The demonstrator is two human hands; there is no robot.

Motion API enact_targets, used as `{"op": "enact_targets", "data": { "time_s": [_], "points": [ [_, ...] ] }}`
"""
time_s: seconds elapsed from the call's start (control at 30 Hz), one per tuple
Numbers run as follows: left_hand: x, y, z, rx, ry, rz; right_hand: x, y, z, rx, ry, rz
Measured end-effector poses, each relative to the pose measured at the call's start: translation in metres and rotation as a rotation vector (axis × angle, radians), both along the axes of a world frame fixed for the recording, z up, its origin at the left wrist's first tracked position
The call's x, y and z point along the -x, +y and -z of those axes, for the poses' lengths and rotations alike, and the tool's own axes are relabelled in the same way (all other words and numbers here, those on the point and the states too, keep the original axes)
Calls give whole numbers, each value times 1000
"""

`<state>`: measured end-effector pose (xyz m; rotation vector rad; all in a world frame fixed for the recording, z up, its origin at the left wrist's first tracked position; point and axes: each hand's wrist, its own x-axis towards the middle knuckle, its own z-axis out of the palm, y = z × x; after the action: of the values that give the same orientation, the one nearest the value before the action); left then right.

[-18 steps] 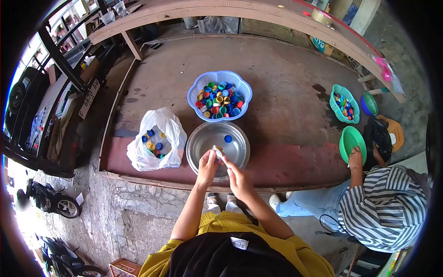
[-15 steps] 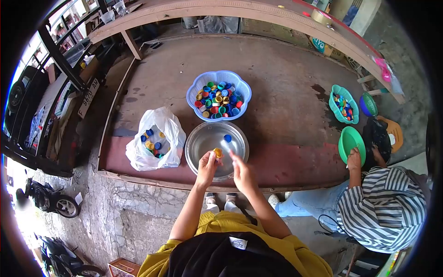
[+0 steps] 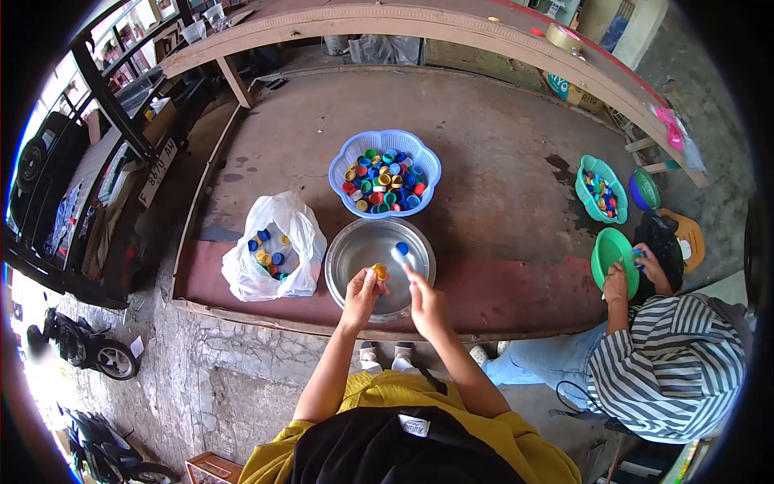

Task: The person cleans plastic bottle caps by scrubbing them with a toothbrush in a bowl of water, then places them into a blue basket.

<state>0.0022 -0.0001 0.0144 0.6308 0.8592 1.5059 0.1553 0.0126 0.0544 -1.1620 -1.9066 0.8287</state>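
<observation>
Pinched upright in my left hand (image 3: 360,295) is a yellow bottle cap (image 3: 380,271), over the near part of a steel bowl (image 3: 337,250). My right hand (image 3: 428,305) is closed round a slim white tool (image 3: 398,256), slightly blurred, its pale end pointing up and left beside the yellow cap. Within the bowl lies a blue cap (image 3: 402,248). Just behind stands a blue scalloped basket (image 3: 343,153) full of coloured caps. To the left, a white plastic bag (image 3: 306,242) gapes open with several caps inside.
At the right a co-worker in a striped shirt (image 3: 685,363) handles a blue item over a green basin (image 3: 601,260). A teal basket (image 3: 587,194) of caps sits beyond. A wooden rail (image 3: 387,14) crosses the table's far side; a parked vehicle (image 3: 72,218) stands left.
My hands stay over the bowl, the white tool shifting slightly beside the yellow cap. The co-worker's far hand has come up over the green basin with a blue item.
</observation>
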Motion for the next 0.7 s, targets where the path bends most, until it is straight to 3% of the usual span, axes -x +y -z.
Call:
{"op": "enact_targets", "data": {
  "time_s": [0.03,0.1,0.2,0.23,0.3,0.37,0.43,0.5,0.53,0.63,0.67,0.7],
  "points": [
    [-1,0,1,0,-37,-7,4,3,-3,52,65,83],
    [-1,0,5,-2,-111,-18,12,-8,-4,-169,228,-28],
    [2,4,6,-77,-100,47,7,-2,3,-26,38,-73],
    [-1,4,3,-51,-89,25,6,1,-1,168,18,41],
    [-2,2,-6,0,-51,-10,4,2,-13,109,56,46],
    [6,3,4,-74,13,41,13,-6,-1,-221,190,-124],
    [8,2,1,-95,86,67,-4,0,-8,113,-96,-78],
    [7,-4,-15,-54,173,67,-13,10,-12,144,24,38],
    [9,-4,-17,-38,195,63,-14,9,-14,-17,129,-12],
    [13,-2,-22,-113,351,73,-18,-2,-20,-122,-24,-194],
    [14,-2,-25,-115,366,80,-22,4,-22,60,-198,-126],
    [14,-2,-28,-118,379,83,-23,10,-18,-37,-110,-71]
  ]
}}
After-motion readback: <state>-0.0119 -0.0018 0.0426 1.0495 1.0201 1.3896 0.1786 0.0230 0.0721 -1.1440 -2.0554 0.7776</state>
